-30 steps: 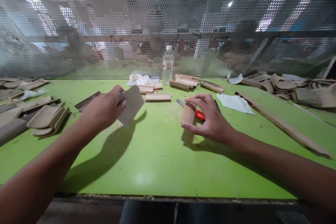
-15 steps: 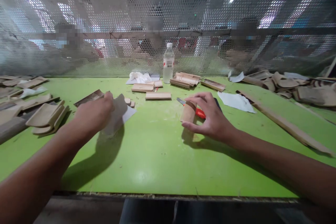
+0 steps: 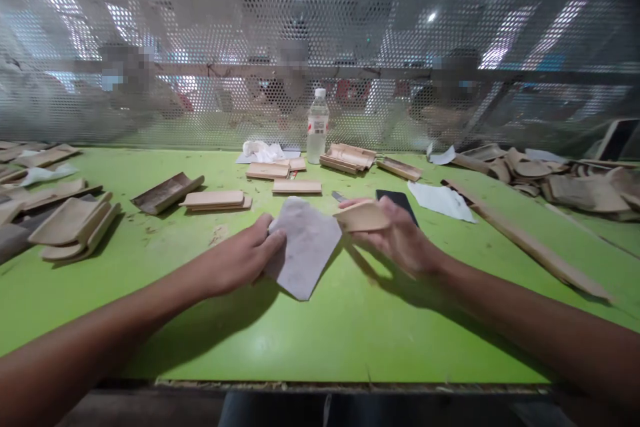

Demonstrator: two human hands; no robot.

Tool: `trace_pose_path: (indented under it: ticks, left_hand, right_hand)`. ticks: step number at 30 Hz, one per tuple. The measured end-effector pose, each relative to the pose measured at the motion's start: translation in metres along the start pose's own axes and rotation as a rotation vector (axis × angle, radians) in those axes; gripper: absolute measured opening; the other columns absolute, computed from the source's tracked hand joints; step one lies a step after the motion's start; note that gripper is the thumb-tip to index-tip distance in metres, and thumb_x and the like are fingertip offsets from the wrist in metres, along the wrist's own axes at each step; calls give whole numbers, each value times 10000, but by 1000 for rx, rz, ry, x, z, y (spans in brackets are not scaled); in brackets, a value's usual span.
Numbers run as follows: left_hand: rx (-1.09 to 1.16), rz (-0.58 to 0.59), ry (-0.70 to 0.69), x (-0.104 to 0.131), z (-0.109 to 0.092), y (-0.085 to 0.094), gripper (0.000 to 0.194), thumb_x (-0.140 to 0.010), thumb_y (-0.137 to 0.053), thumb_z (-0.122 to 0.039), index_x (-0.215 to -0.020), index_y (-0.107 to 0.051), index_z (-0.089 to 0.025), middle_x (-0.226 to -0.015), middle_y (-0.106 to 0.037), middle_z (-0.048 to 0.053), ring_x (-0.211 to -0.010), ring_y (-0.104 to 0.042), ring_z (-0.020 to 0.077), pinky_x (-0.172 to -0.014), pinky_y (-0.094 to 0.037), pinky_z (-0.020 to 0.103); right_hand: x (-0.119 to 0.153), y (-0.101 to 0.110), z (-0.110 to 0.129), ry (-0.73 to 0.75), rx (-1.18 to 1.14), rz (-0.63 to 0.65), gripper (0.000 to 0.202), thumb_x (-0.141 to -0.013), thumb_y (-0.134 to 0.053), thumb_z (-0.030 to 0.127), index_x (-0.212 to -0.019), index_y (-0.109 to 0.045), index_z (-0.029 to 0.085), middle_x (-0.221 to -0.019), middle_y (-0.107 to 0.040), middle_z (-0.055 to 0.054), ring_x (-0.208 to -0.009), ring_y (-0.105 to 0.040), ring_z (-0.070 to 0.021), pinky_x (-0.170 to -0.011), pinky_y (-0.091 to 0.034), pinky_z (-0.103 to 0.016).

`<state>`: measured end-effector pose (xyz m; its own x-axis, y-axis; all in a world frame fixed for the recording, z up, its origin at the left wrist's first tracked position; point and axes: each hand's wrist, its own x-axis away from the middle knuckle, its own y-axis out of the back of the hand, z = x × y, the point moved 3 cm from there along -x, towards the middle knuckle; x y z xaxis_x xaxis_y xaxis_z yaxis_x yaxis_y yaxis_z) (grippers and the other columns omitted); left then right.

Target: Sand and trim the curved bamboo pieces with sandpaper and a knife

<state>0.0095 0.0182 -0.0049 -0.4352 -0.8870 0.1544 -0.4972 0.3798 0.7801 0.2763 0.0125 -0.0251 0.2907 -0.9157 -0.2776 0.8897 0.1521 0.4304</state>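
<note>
Near the middle of the table, my left hand (image 3: 257, 250) is closed on the left edge of a pale grey sheet of sandpaper (image 3: 305, 250). The sheet hangs over the tabletop, creased, with one corner pointing down. To its right, my right hand (image 3: 400, 237) grips a short curved piece of bamboo (image 3: 364, 216) between thumb and fingers. The bamboo's left end meets or overlaps the sheet's right corner; I cannot tell whether they touch. Behind my right hand, the tip of a knife blade (image 3: 338, 196) shows, its handle hidden. A black phone (image 3: 397, 203) lies just beyond the fingers.
On the green table (image 3: 320, 347), stacked bamboo pieces (image 3: 75, 227) lie left, with flat strips (image 3: 215, 200) nearer the middle. A water bottle (image 3: 317, 130) stands before the perforated screen (image 3: 225, 100). A long bamboo strip (image 3: 530, 243) and a bamboo heap (image 3: 575, 180) lie right. People sit behind the screen.
My left hand has brought the sandpaper rightward to the middle. My right hand has lifted and turned the bamboo piece, tilting it toward the sheet. Bamboo strips at left are now uncovered.
</note>
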Motion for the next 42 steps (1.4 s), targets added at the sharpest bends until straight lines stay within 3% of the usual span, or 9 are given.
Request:
trace_pose_path:
  ticks: [3, 5, 9, 16, 25, 30, 32, 35, 42]
  left_hand:
    - [-130, -91, -72, 2, -3, 0, 481, -1009, -281, -577, -1024, -581, -202, -980, -737, 145, -861, -695, 290, -725, -525, 394]
    - [-272, -75, -49, 2, -3, 2, 510, -1016, -231, -555, -938, -596, -207, -915, -733, 145, -810, -690, 305, -709, -497, 410]
    - [-553, -65, 107, -1, 1, 9, 512, -1003, -234, -571, -923, -590, -211, -769, -700, 135, -688, -665, 330, -574, -387, 370]
    - [-570, -32, 168, -1, 3, 8, 401, -1001, -275, -374, -937, -613, -168, -794, -700, 148, -662, -637, 279, -566, -355, 342]
    - [-602, 131, 75, 2, -4, 4, 592, -1024, -300, -505, -625, -609, -195, -674, -663, 118, -544, -558, 220, -544, -310, 331]
    - [-500, 35, -112, -5, -3, 8, 357, -976, -544, -511, -960, -686, -184, -920, -722, 121, -790, -658, 274, -671, -464, 345]
    - [-388, 92, -305, -5, -1, 6, 479, -914, -662, -553, -1233, -651, -195, -1281, -673, 156, -1137, -631, 333, -901, -508, 401]
    - [-262, 238, -447, -4, 3, -5, 787, -885, -675, -646, -1525, -446, -249, -1623, -402, 147, -1455, -407, 364, -1159, -371, 447]
    - [-66, 296, -450, -2, -7, -29, 711, -892, -667, -640, -1456, -490, -245, -1352, -635, 112, -1154, -633, 318, -970, -515, 394]
  right_hand:
    - [4, -8, 3, -223, -455, 76, 968, -887, -89, 849, -1406, -524, 157, -1061, -703, -194, -992, -714, -362, -856, -623, -609]
    - [5, -12, 8, -294, -567, 86, 1040, -845, -85, 891, -1418, -512, 136, -1035, -710, -197, -979, -715, -372, -864, -615, -637]
    - [3, -10, 11, -323, -688, 17, 987, -835, -217, 903, -1331, -589, 136, -999, -719, -200, -1020, -705, -397, -909, -600, -649]
    - [3, -8, 13, -398, -924, -116, 779, -893, -468, 765, -1351, -542, 139, -1179, -705, -192, -1116, -695, -338, -1032, -571, -538]
    - [6, -13, 16, -467, -1022, -7, 904, -811, -480, 851, -1362, -532, 136, -1201, -681, -222, -1169, -654, -383, -944, -597, -604]
    - [6, -12, 16, -457, -1034, 33, 880, -825, -454, 857, -1330, -550, 142, -1204, -692, -215, -1160, -662, -369, -1002, -552, -621]
    - [6, -12, 16, -442, -1053, 54, 880, -828, -432, 870, -1294, -575, 137, -1189, -701, -212, -1138, -674, -358, -1041, -523, -614]
    - [7, -13, 17, -397, -1076, 113, 883, -830, -402, 888, -1231, -617, 130, -1169, -711, -202, -1111, -688, -346, -1094, -473, -604]
    - [14, -16, 14, -279, -872, 268, 854, -861, -334, 896, -1228, -641, 188, -1227, -673, -165, -1160, -651, -331, -1095, -446, -618]
